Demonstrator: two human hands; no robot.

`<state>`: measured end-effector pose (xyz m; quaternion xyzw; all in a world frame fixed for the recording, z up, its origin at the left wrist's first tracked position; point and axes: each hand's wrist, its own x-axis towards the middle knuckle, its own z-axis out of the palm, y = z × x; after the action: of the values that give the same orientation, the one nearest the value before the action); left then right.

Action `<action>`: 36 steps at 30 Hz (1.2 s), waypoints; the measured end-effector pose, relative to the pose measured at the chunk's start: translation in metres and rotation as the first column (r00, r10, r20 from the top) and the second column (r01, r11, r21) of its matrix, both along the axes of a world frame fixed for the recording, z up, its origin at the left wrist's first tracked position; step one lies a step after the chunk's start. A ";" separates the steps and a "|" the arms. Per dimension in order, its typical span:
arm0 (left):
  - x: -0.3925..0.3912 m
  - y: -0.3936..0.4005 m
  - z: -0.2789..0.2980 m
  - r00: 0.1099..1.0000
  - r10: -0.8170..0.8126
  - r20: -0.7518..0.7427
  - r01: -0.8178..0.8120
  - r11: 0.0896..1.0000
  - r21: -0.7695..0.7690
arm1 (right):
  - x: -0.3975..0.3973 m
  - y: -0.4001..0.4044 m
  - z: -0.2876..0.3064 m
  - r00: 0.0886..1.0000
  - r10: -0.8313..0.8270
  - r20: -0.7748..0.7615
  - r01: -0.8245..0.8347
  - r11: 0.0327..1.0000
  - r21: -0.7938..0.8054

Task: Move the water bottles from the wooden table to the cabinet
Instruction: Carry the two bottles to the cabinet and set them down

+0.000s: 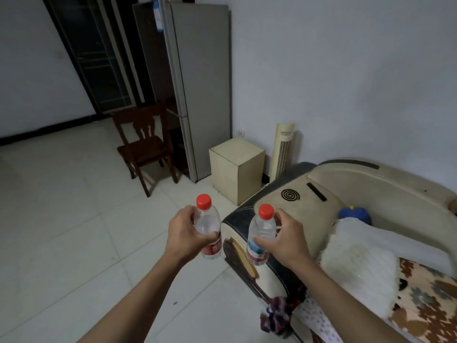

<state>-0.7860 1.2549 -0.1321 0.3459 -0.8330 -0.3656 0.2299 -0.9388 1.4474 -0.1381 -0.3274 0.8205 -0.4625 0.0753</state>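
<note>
Head view, single frame.

Item 1: left hand (184, 233), arm extended forward, fingers and thumb curled round the left water bottle (209, 231) at mid-body, thumb across the front above the red label. Bottle upright, clear, red cap on, carried in the air over the tiled floor (74, 219), resting on nothing.

Item 2: right hand (286, 240), arm extended forward, fingers wrapped round the right water bottle (261, 237), thumb across its front above the blue-and-red label, forefinger raised near the neck. Bottle upright with a slight lean, clear, red cap on, carried in the air in front of the padded bed end (309, 206). The two bottles are near each other, not touching.

Item 3: small cream cabinet (237, 169), on the floor against the wall, well beyond both bottles, its top bare.

Item 4: grey refrigerator (197, 95), just left of the cabinet; dark wooden chair (146, 147) before it.

Item 5: cream tower fan (282, 152), upright, just right of the cabinet, against the wall.

Item 6: bed, right side of frame: black mosquito coil (290, 194) on the bed end's top edge; white pillow (358, 263); patterned blanket (425, 300); blue object (353, 212), partly hidden.
</note>
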 end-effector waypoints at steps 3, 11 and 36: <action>-0.027 -0.046 0.010 1.000 0.022 -0.011 -0.022 1.000 -0.013 | -0.033 -0.046 0.002 0.999 0.009 0.042 -0.009 1.000 -0.012; -0.077 -0.166 -0.001 0.997 0.064 -0.032 -0.064 0.998 0.011 | -0.090 -0.160 0.008 0.997 0.027 0.071 -0.028 1.000 0.008; -0.259 -0.549 -0.006 0.992 -0.082 -0.099 0.082 0.997 0.003 | -0.239 -0.519 0.000 0.982 -0.174 0.078 0.171 0.984 0.042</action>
<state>-1.0454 0.7060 -0.1383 0.2936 -0.8327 -0.3946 0.2545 -1.1781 0.9284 -0.1378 -0.2346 0.8500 -0.4658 0.0739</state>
